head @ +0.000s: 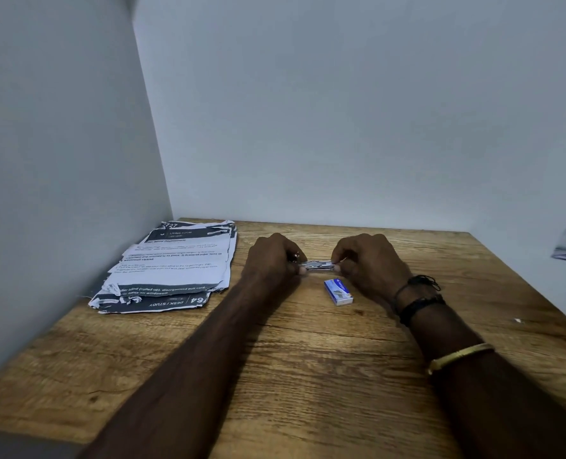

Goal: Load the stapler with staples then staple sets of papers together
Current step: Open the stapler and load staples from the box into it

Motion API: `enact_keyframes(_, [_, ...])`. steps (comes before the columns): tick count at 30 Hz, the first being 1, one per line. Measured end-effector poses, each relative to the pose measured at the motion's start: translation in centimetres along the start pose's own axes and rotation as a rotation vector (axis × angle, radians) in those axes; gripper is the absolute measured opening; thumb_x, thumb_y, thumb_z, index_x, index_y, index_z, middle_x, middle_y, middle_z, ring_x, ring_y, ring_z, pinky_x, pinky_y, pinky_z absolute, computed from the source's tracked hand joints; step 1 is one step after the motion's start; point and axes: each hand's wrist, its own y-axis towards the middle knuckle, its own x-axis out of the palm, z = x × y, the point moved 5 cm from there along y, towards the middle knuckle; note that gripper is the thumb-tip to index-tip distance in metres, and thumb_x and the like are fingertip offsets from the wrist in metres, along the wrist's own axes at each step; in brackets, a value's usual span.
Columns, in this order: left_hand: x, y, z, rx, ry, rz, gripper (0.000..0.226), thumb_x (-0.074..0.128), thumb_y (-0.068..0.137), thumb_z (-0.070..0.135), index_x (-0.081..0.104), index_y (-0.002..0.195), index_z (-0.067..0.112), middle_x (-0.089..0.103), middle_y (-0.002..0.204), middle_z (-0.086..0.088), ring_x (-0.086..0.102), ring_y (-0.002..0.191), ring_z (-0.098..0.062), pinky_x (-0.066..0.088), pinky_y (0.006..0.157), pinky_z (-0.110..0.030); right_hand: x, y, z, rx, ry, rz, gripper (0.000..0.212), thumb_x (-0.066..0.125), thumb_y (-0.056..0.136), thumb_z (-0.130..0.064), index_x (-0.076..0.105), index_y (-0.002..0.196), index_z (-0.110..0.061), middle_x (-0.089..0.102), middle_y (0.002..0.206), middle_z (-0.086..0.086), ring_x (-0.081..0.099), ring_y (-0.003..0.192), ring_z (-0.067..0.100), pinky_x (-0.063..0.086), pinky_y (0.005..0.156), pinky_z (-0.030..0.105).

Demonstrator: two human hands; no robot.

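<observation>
Both hands clenched on the stapler, held just above the counter: left hand on one end, right hand on the other. Staple box just beside, papers further left. Risk: strip jamming or scattering if fed crooked; pinched fingertips if snapped shut.

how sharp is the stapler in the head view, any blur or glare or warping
Head view: the stapler is small and soft, a slight metallic glint, mostly hidden by the left hand and right hand; wide-angle warping bends the table edges; lighting dim and even.
</observation>
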Motion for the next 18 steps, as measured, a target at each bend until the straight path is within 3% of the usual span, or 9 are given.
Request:
enact_keyframes(4, [0.0,-0.1,-0.2,-0.02,-0.024,-0.01,0.029,0.09,0.068,0.028,0.082,0.096,0.024,0.078,0.093,0.0,0.067,0.087,-0.012,0.042,0.075,-0.022,0.2,0.0,0.1,0.019,0.075,0.0,0.017,0.08,0.074,-0.007,0.075,0.081,-0.023,0.074,0.074,-0.005,0.069,0.076,0.014,0.056,0.072,0.033])
enact_keyframes(9, [-0.3,-0.2,0.0,-0.044,-0.042,-0.002,0.026,0.093,0.064,0.028,0.075,0.083,0.025,0.064,0.065,0.015,0.061,0.072,-0.004,0.039,0.063,-0.023,0.4,0.0,0.3,0.012,0.064,-0.007,0.019,0.079,0.077,-0.005,0.074,0.079,-0.023,0.074,0.075,-0.004,0.068,0.075,0.012,0.054,0.071,0.03])
enact_keyframes(12, [-0.4,-0.2,-0.1,-0.041,-0.059,0.015,0.025,0.092,0.064,0.029,0.069,0.072,0.027,0.064,0.066,0.014,0.063,0.072,-0.005,0.04,0.061,-0.023,0.5,0.1,0.3,0.0,0.044,-0.009,0.019,0.074,0.08,-0.003,0.076,0.081,-0.022,0.074,0.073,-0.005,0.067,0.073,0.01,0.053,0.07,0.028])
enact_keyframes(18, [0.7,-0.9,0.8,-0.016,-0.028,0.039,0.018,0.087,0.069,0.035,0.079,0.084,0.027,0.073,0.078,0.011,0.067,0.082,-0.008,0.043,0.066,-0.024,0.9,0.1,-0.1,-0.03,0.013,-0.023,0.024,0.063,0.083,-0.001,0.076,0.085,-0.021,0.076,0.075,-0.004,0.07,0.076,0.014,0.057,0.075,0.036])
